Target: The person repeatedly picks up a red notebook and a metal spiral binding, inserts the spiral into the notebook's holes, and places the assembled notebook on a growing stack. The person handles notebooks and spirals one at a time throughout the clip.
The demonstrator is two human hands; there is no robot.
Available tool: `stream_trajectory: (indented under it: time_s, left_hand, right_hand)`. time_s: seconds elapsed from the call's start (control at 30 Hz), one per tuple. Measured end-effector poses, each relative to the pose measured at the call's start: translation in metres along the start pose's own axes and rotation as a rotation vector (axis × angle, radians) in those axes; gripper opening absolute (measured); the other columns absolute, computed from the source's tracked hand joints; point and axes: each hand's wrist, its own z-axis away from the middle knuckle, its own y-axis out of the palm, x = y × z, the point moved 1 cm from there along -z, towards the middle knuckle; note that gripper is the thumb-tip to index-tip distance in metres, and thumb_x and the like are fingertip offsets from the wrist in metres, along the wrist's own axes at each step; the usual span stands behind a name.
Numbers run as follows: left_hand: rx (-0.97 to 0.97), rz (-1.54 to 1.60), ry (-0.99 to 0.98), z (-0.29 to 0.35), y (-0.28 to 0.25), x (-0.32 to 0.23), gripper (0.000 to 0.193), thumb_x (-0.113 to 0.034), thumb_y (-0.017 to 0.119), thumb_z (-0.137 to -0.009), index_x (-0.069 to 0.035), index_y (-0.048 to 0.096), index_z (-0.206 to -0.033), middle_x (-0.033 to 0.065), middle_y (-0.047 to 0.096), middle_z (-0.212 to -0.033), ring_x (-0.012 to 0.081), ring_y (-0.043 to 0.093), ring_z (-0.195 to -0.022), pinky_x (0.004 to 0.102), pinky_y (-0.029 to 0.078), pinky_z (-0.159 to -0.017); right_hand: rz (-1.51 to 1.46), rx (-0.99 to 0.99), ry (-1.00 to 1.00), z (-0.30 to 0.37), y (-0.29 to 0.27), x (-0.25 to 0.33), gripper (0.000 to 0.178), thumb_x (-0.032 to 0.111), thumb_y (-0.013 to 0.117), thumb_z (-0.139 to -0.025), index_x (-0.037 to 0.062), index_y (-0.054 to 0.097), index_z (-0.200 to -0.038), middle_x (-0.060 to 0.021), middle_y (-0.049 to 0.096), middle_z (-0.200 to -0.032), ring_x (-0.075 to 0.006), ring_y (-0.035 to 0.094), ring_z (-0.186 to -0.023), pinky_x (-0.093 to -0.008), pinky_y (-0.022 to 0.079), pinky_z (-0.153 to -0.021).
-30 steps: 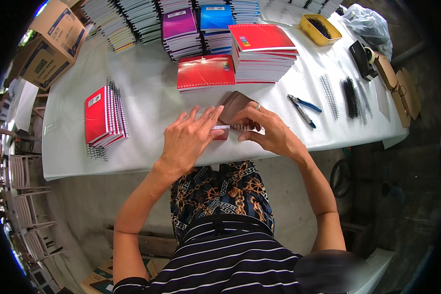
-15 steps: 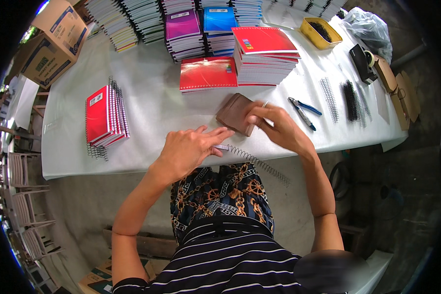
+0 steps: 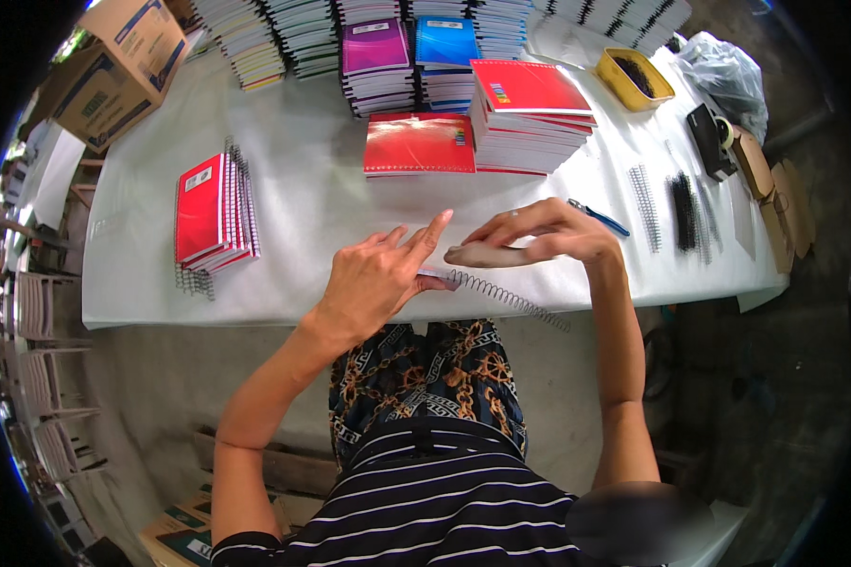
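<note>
At the table's near edge, my left hand (image 3: 373, 279) pinches a thin pale-edged booklet (image 3: 433, 275), seen almost edge-on and mostly hidden by the hand. My left index finger points up and away. A loose dark wire coil (image 3: 509, 295) runs from the booklet's right end, sagging past the table edge. My right hand (image 3: 548, 234) grips a flat brown pad (image 3: 487, 256), tilted nearly edge-on just above the coil's start. Whether the pad touches the coil I cannot tell. Behind my right hand lie blue-handled pliers (image 3: 603, 219), partly covered.
Red spiral notebooks (image 3: 201, 210) are stacked at left. Ahead stand a red-covered stack (image 3: 531, 87), a lower red booklet pile (image 3: 421, 144), and purple (image 3: 375, 47) and blue (image 3: 446, 42) notebooks. At right are loose coils (image 3: 645, 208), a yellow tray (image 3: 633, 79) and a tape dispenser (image 3: 709, 142).
My right hand has lifted the brown pad off the table and tilted it, bringing it nearer the coil. My left index finger has risen. The whole view has shifted slightly.
</note>
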Motion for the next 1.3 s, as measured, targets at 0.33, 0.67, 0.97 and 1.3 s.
stream_trajectory:
  time_s: [0.33,0.67,0.97,1.3]
  left_hand:
    - [0.026,-0.020,-0.032,-0.006,-0.002,0.005,0.095,-0.043,0.075,-0.073,-0.023,0.029,-0.153,0.0069,0.068,-0.101,0.0228,0.067,-0.086,0.0354,0.056,-0.065]
    - [-0.044,-0.033,-0.039,0.001,-0.008,0.015,0.100,-0.043,0.077,-0.069,-0.023,0.029,-0.153,0.0062,0.067,-0.104,0.0222,0.067,-0.089,0.0365,0.056,-0.068]
    - [0.064,0.098,-0.201,0.005,-0.019,0.026,0.098,-0.039,0.080,-0.067,-0.028,0.032,-0.152,0.0064,0.067,-0.112,0.0298,0.067,-0.082,0.0392,0.056,-0.069]
    - [-0.119,0.848,-0.250,0.017,0.001,0.056,0.101,-0.020,0.086,-0.067,-0.027,0.032,-0.153,0.0132,0.062,-0.132,0.0225,0.068,-0.102,0.0338,0.055,-0.077]
  right_hand:
    - [-0.027,0.033,-0.039,-0.009,0.007,-0.011,0.052,0.037,0.066,-0.080,-0.0014,0.070,-0.114,-0.0196,0.065,-0.122,-0.0315,0.062,-0.107,-0.0402,0.049,-0.095]
    - [-0.120,-0.008,-0.066,-0.022,0.007,-0.018,0.049,0.037,0.067,-0.081,0.0000,0.071,-0.113,-0.0182,0.065,-0.122,-0.0301,0.061,-0.110,-0.0389,0.046,-0.097]
    - [-0.158,0.053,-0.100,-0.041,0.014,-0.011,0.048,0.034,0.066,-0.081,-0.0030,0.071,-0.111,-0.0176,0.065,-0.121,-0.0278,0.061,-0.110,-0.0386,0.046,-0.096]
    - [-0.006,0.046,0.004,-0.062,0.013,-0.002,0.043,0.029,0.064,-0.083,-0.0024,0.070,-0.112,-0.0157,0.065,-0.122,-0.0261,0.061,-0.109,-0.0358,0.045,-0.096]
